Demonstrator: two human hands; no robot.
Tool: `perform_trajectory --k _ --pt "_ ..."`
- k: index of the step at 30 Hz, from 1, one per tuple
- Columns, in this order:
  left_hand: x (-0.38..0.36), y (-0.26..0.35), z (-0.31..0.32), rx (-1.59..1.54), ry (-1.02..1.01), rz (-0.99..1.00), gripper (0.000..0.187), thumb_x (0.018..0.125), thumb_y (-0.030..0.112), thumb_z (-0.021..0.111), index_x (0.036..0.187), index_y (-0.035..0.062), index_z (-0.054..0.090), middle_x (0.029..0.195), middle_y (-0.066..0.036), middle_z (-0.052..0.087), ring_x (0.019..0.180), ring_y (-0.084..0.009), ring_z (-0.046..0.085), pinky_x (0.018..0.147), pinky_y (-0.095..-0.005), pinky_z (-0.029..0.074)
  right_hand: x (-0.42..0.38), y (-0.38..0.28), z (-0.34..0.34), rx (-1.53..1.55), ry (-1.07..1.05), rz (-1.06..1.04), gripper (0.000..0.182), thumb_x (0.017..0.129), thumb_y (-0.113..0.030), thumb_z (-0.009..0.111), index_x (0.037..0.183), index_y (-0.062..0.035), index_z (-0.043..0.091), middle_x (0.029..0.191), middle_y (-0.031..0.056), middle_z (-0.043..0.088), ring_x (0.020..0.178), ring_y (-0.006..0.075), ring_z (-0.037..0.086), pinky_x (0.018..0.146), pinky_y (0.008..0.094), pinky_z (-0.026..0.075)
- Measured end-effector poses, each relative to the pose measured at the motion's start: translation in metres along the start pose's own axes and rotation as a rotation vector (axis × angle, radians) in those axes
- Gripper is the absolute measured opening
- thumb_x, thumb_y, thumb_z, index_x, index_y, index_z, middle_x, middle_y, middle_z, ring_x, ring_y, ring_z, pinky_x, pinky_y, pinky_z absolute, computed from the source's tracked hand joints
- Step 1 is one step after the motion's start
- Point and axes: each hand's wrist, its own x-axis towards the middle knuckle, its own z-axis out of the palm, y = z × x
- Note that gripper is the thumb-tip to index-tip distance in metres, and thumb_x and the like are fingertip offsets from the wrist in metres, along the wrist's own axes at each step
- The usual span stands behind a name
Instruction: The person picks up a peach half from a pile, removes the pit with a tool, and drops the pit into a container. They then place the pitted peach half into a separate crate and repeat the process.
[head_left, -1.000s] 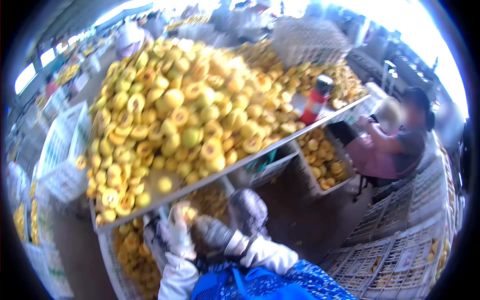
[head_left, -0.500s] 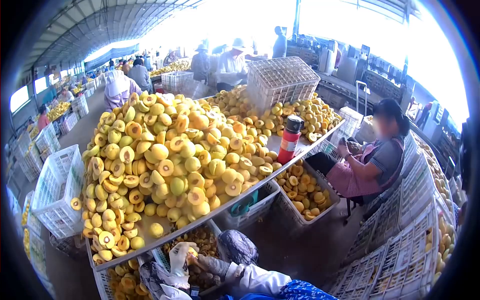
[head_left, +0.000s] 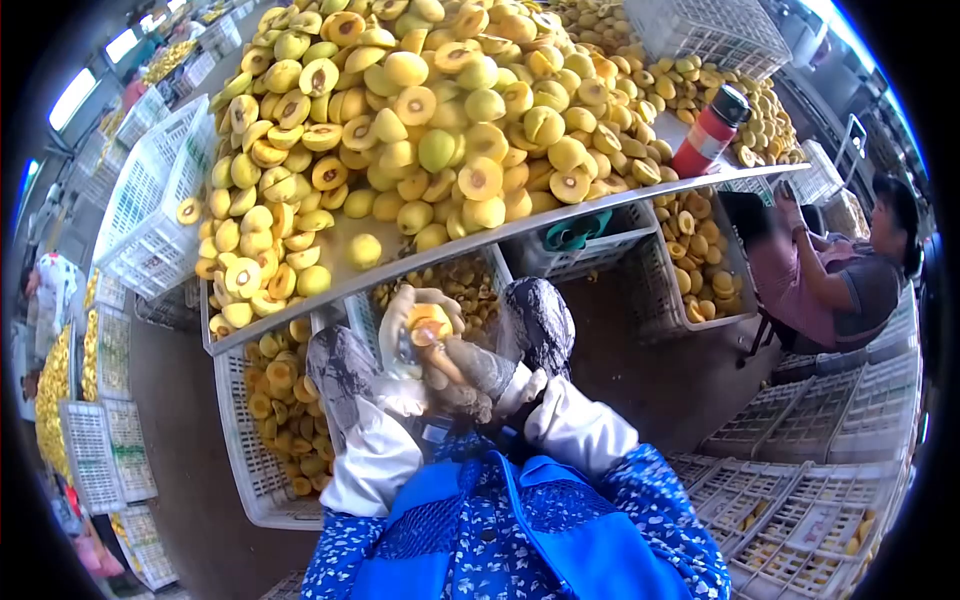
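Note:
My left hand [head_left: 397, 328], in a pale glove, is wrapped round a yellow peach half [head_left: 430, 318] with its cut face turned up. Against the fruit, my right hand [head_left: 474, 368] in a grey, soiled glove has its fingers closed. A tan, narrow shape shows between this hand and the peach; I cannot tell whether it is a tool handle or a bare finger. Both hands are over my lap, between my knees. Just beyond them, below the table edge, a crate [head_left: 500, 268] holds small brownish-yellow pieces.
A large heap of halved peaches [head_left: 400, 130] covers the metal-edged table [head_left: 480, 240] ahead. A red flask [head_left: 708, 135] stands on it. Crates of peach halves [head_left: 240, 450] sit left and right below. A seated person [head_left: 850, 270] works at right, beside stacked crates [head_left: 790, 520].
My view has tipped downward, so my hands, lap and blue clothing now show more fully. My hands stay together at the peach half.

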Motion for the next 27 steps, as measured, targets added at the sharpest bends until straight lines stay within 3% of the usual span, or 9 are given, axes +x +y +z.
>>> perform_trajectory --k 2,4,8,10,14,16,18,22,27 --pt "0.0 0.004 -0.001 -0.247 0.294 -0.078 0.034 0.091 0.036 0.049 0.098 0.0032 0.057 0.081 -0.014 0.064 0.062 -0.024 0.061 0.053 -0.033 0.052 0.001 0.001 0.02 0.341 0.048 -0.029 0.031 0.093 -0.039 0.048 0.096 -0.0092 0.056 0.086 0.0062 0.057 0.072 0.0131 0.057 0.055 0.0217 0.046" --pt "-0.006 0.017 -0.011 0.124 0.449 0.072 0.029 0.092 0.03 0.052 0.1 0.003 0.059 0.081 -0.014 0.065 0.065 -0.0231 0.063 0.055 -0.0322 0.052 0.012 0.016 0.01 -0.108 0.2 -0.061 0.047 0.088 -0.058 0.044 0.086 -0.0117 0.053 0.054 -0.0012 0.045 0.039 0.0102 0.037 0.037 0.0223 0.03" --pt "-0.014 0.066 -0.111 1.835 0.619 0.965 0.023 0.082 0.022 0.063 0.098 0.006 0.062 0.08 -0.006 0.066 0.07 -0.0202 0.062 0.066 -0.0343 0.05 0.023 0.04 -0.058 -0.169 0.422 0.234 0.049 0.082 -0.062 0.05 0.085 -0.0141 0.056 0.057 -0.0017 0.047 0.041 0.0121 0.041 0.034 0.0262 0.029" --pt "-0.017 0.102 -0.112 2.27 0.758 1.066 0.027 0.081 0.026 0.064 0.1 0.0076 0.061 0.085 -0.008 0.065 0.072 -0.0223 0.062 0.068 -0.0347 0.05 0.026 0.036 -0.052 -0.247 0.488 0.294 0.05 0.08 -0.064 0.051 0.085 -0.0145 0.057 0.06 -0.0009 0.05 0.042 0.0134 0.043 0.033 0.0281 0.031" --pt "0.051 0.114 -0.086 2.121 0.516 0.568 0.044 0.082 0.042 0.06 0.11 0.0079 0.057 0.098 -0.013 0.064 0.084 -0.0274 0.063 0.075 -0.0386 0.05 0.032 0.023 -0.021 -0.439 0.516 0.33 0.051 0.082 -0.063 0.05 0.084 -0.0117 0.055 0.057 0.0025 0.05 0.035 0.017 0.041 0.031 0.0294 0.033" --pt "0.104 0.113 -0.047 2.201 0.344 -0.085 0.064 0.081 0.055 0.054 0.123 0.0062 0.045 0.108 -0.016 0.061 0.093 -0.0269 0.062 0.077 -0.0384 0.05 0.032 0.024 -0.021 -0.404 0.499 0.356 0.051 0.082 -0.062 0.05 0.084 -0.0111 0.055 0.056 0.0022 0.049 0.034 0.017 0.04 0.03 0.0293 0.032" --pt "0.15 0.105 -0.037 2.343 0.055 -0.385 0.08 0.075 0.061 0.058 0.129 0.0043 0.039 0.111 -0.016 0.059 0.098 -0.0279 0.06 0.082 -0.0388 0.048 0.035 0.027 -0.04 -0.309 0.374 0.262 0.045 0.086 -0.056 0.048 0.082 -0.0115 0.055 0.055 0.0026 0.05 0.033 0.0166 0.041 0.029 0.0293 0.031" --pt "0.188 0.084 -0.105 2.372 -0.148 -0.096 0.075 0.075 0.046 0.066 0.127 -0.0014 0.039 0.101 -0.015 0.06 0.093 -0.0237 0.06 0.078 -0.0352 0.049 0.038 0.026 -0.062 -0.143 0.317 0.117 0.038 0.089 -0.051 0.048 0.08 -0.0149 0.055 0.055 0.0004 0.051 0.037 0.0141 0.044 0.029 0.028 0.03" --pt "0.097 0.101 -0.062 0.531 -0.158 -0.039 0.05 0.083 0.03 0.062 0.121 0.0022 0.045 0.103 -0.01 0.06 0.079 -0.0191 0.061 0.065 -0.0292 0.05 0.013 -0.001 -0.022 -0.242 0.372 -0.197 0.022 0.092 -0.033 0.053 0.091 -0.0115 0.059 0.071 -0.0029 0.057 0.053 0.0105 0.052 0.043 0.0238 0.039"
